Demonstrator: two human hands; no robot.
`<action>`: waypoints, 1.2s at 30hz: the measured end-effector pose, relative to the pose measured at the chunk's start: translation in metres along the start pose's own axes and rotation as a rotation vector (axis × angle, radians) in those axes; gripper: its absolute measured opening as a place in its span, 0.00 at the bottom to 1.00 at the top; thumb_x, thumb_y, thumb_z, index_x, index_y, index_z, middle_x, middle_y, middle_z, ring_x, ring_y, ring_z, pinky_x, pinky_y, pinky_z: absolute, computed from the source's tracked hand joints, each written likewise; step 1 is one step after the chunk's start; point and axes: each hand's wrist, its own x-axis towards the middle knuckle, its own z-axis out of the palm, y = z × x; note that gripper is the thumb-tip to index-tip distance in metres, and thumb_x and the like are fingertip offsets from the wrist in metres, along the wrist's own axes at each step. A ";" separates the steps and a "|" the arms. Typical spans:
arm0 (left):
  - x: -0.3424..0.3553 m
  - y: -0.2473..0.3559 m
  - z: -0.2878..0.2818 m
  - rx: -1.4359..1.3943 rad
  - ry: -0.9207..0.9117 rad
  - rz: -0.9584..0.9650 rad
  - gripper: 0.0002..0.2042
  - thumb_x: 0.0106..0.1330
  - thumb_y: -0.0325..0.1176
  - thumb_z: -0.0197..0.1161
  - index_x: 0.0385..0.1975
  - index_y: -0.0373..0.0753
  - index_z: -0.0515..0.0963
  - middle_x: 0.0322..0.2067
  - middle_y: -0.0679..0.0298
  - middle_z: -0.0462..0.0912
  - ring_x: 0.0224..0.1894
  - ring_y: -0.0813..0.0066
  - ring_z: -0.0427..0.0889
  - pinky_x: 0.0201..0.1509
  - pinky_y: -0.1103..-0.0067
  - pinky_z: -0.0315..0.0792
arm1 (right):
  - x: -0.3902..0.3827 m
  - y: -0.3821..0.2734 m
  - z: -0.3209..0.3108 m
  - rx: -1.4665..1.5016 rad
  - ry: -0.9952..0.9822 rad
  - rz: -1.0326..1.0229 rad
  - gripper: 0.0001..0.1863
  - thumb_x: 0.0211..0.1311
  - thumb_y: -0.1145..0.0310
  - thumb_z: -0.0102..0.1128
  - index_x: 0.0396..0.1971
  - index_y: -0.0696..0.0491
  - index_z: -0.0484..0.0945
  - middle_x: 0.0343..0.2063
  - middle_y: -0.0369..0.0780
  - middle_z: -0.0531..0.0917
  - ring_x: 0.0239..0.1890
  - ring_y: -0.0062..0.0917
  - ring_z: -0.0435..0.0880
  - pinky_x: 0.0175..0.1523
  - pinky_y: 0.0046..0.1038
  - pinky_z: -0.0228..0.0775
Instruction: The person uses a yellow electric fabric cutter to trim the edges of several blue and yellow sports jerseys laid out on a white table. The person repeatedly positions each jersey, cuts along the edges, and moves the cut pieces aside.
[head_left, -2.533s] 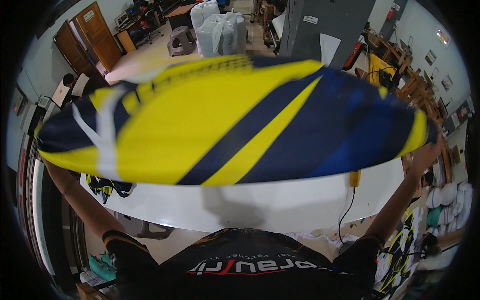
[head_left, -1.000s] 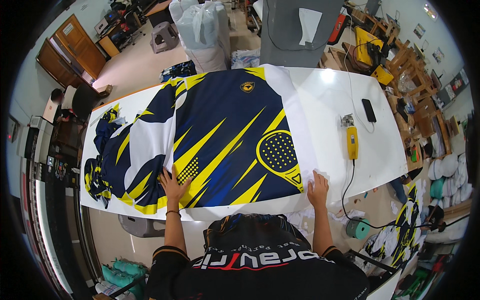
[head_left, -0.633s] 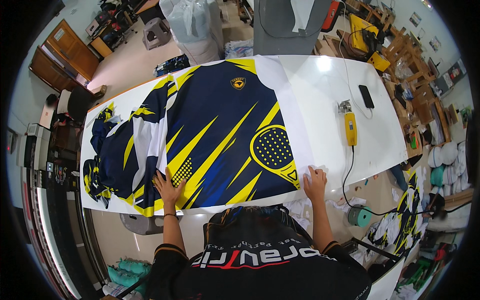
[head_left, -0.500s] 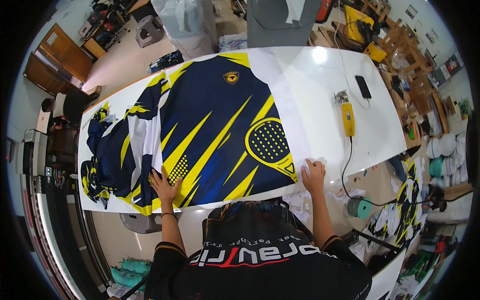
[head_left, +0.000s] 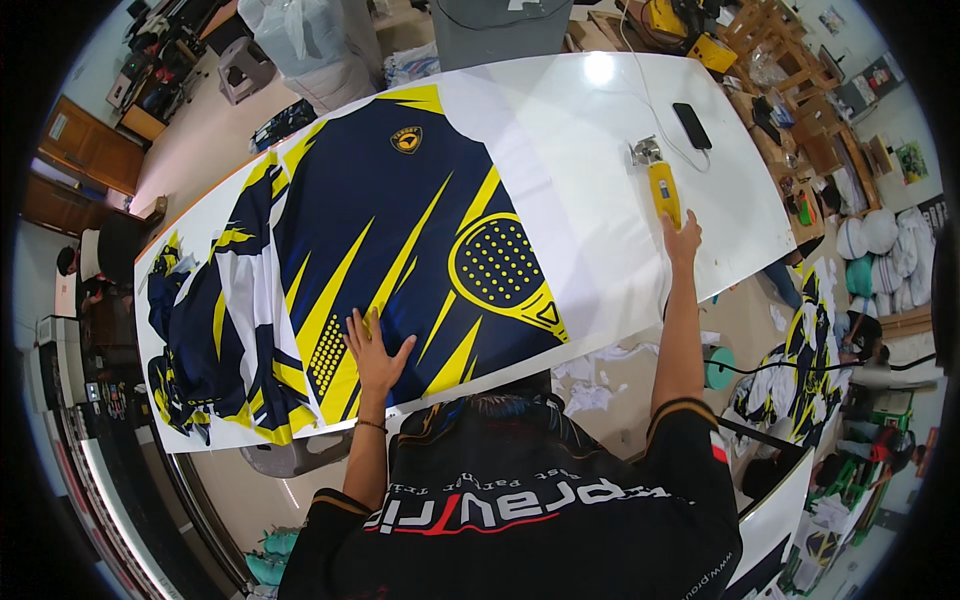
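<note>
While L hand (head_left: 378, 362) lies splayed on printed fabric (head_left: 405, 230) | R hand (head_left: 682, 240) touches yel. tool (head_left: 663, 190) | grip unclear

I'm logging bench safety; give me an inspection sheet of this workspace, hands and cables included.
Surface: white table, partly covered.
Work items: navy printed fabric, spread; yellow handheld tool to its right.
Clutter: black phone; bunched fabric, left end.
Hands: left hand flat on printed fabric; right hand at tool's near end, grip unclear.
Cables: white cable at phone; black cord off the table's right side.
Surroundings: white scraps on floor; plastic bags beyond table.
</note>
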 end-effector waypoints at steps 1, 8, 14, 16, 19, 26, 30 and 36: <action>-0.002 0.001 0.000 0.033 -0.013 0.021 0.49 0.64 0.67 0.66 0.78 0.41 0.59 0.80 0.42 0.46 0.82 0.39 0.41 0.82 0.46 0.38 | 0.012 -0.001 0.008 0.018 -0.094 0.038 0.42 0.61 0.42 0.69 0.67 0.55 0.71 0.57 0.59 0.78 0.59 0.54 0.79 0.66 0.50 0.71; -0.006 -0.008 -0.003 0.184 -0.046 0.060 0.49 0.67 0.67 0.61 0.80 0.42 0.55 0.80 0.42 0.45 0.82 0.38 0.42 0.82 0.47 0.38 | 0.078 0.013 0.057 -0.107 -0.289 0.105 0.47 0.60 0.36 0.67 0.69 0.53 0.65 0.59 0.61 0.77 0.57 0.57 0.82 0.60 0.52 0.77; -0.010 -0.011 -0.008 0.238 -0.064 0.073 0.51 0.66 0.71 0.58 0.80 0.40 0.56 0.80 0.42 0.45 0.82 0.38 0.43 0.82 0.46 0.38 | 0.083 0.025 0.064 0.203 -0.500 0.305 0.39 0.54 0.38 0.72 0.50 0.61 0.82 0.38 0.49 0.88 0.42 0.38 0.89 0.49 0.38 0.80; -0.013 -0.014 -0.010 0.241 -0.061 0.077 0.51 0.65 0.72 0.58 0.80 0.39 0.56 0.80 0.42 0.45 0.82 0.39 0.44 0.82 0.46 0.39 | 0.065 0.026 0.066 0.327 -0.561 0.324 0.36 0.51 0.41 0.75 0.43 0.63 0.85 0.33 0.45 0.89 0.37 0.33 0.90 0.45 0.35 0.80; -0.018 -0.015 -0.013 0.212 -0.073 0.065 0.51 0.64 0.75 0.56 0.79 0.42 0.58 0.81 0.44 0.46 0.82 0.40 0.43 0.83 0.48 0.37 | 0.036 0.023 0.048 0.303 -0.538 0.311 0.34 0.49 0.44 0.77 0.42 0.63 0.87 0.37 0.46 0.89 0.36 0.33 0.90 0.44 0.35 0.81; -0.031 -0.022 -0.012 0.172 -0.034 0.009 0.53 0.61 0.75 0.61 0.79 0.43 0.59 0.81 0.45 0.46 0.82 0.42 0.44 0.82 0.47 0.38 | -0.099 -0.029 -0.057 0.602 -0.646 0.393 0.26 0.53 0.68 0.74 0.48 0.57 0.69 0.33 0.45 0.84 0.25 0.32 0.86 0.28 0.33 0.81; -0.037 -0.021 -0.009 0.189 -0.022 0.000 0.51 0.63 0.69 0.63 0.80 0.43 0.57 0.81 0.45 0.46 0.83 0.42 0.43 0.83 0.50 0.37 | -0.204 -0.045 -0.112 0.382 -0.634 0.307 0.31 0.48 0.69 0.78 0.51 0.58 0.72 0.37 0.46 0.85 0.35 0.35 0.88 0.40 0.35 0.82; -0.045 -0.033 -0.012 0.174 -0.025 0.015 0.50 0.64 0.66 0.64 0.80 0.42 0.56 0.80 0.43 0.45 0.83 0.42 0.43 0.83 0.49 0.36 | -0.288 -0.047 -0.137 0.014 -0.536 0.115 0.34 0.42 0.67 0.79 0.53 0.59 0.76 0.42 0.49 0.87 0.43 0.42 0.88 0.50 0.39 0.79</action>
